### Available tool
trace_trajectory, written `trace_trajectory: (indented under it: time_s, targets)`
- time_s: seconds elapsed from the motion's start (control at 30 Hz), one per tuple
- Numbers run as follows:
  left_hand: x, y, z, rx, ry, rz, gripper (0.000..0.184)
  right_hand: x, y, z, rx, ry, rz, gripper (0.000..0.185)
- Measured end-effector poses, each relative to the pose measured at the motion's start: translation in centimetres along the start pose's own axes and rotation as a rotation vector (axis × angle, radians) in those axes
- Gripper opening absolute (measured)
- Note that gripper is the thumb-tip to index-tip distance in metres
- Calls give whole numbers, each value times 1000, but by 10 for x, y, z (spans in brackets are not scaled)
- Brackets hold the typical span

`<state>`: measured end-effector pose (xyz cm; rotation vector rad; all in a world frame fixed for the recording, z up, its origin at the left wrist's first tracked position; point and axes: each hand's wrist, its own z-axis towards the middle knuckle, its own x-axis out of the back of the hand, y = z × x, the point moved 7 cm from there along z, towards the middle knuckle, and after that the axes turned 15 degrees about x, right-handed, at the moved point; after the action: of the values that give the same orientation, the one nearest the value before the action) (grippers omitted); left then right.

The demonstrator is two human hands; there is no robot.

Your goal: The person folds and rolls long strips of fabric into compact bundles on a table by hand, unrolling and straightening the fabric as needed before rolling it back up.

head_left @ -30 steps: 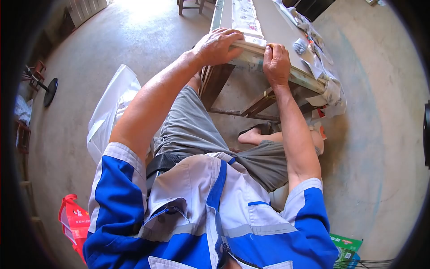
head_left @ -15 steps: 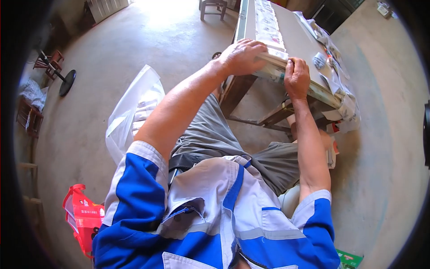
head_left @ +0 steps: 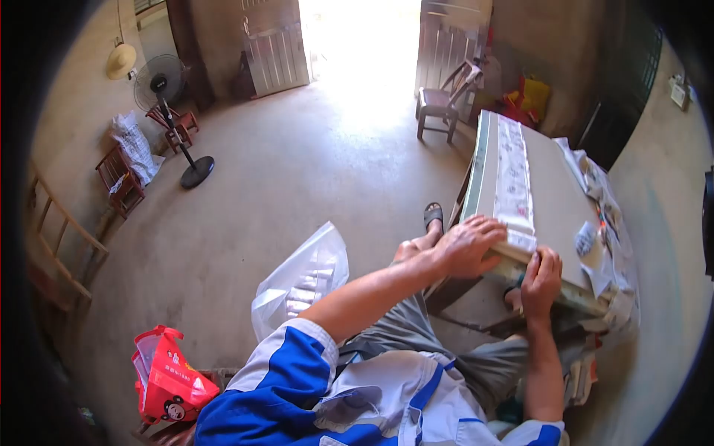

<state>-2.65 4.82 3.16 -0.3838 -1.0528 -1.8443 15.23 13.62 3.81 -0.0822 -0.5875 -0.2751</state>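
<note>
A long white strip [head_left: 513,175] with a dark floral print and a red spot lies lengthwise on the table [head_left: 554,193]. Its near end looks rolled or folded over at the table's edge. My left hand [head_left: 470,244] curls its fingers over the left side of that end. At the right corner, my right hand [head_left: 541,281] pinches the same end between thumb and fingers. Whether the strip is paper or cloth I cannot tell. A small patterned bluish roll [head_left: 584,238] lies on the table to the right of my right hand.
Crumpled cloth [head_left: 621,256] hangs along the table's right side. On the floor to my left are a clear plastic bag [head_left: 316,275] with several white rolls and a red bag [head_left: 175,383]. Further off stand a fan [head_left: 167,97], chairs [head_left: 442,104] and a bright open doorway [head_left: 361,44].
My view has tipped up and swung left, bringing the doorway and whole fan into sight. Both hands stay at the strip's near end, with little visible change in their hold.
</note>
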Motion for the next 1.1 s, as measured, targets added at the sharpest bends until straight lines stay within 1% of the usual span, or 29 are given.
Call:
trace_trajectory:
  time_s: [0.03,0.13,0.27,0.57,0.63,0.73,0.87,0.97,1.1]
  targets:
    - [3,3,0,24,-12,5,47,-1,1,-1,7,-14,9,13]
    - [6,5,2,-5,-5,-11,48,0,1,3,0,-42,52,17]
    - [5,7,1,76,-105,72,53,2,-4,3,-38,-40,89,23]
    - [4,7,1,23,-78,76,53,6,4,-1,-36,-2,147,32]
    - [3,7,4,-7,-87,77,52,7,11,-2,-59,-14,193,35]
    - [3,6,5,4,-108,33,51,10,18,-2,-112,-13,308,39]
    - [7,10,7,9,-118,57,52,16,18,9,-20,-55,308,45]
    - [6,8,6,20,-124,79,52,20,11,25,61,-152,317,46]
    - [6,9,7,12,-123,83,51,8,10,35,179,-278,315,44]
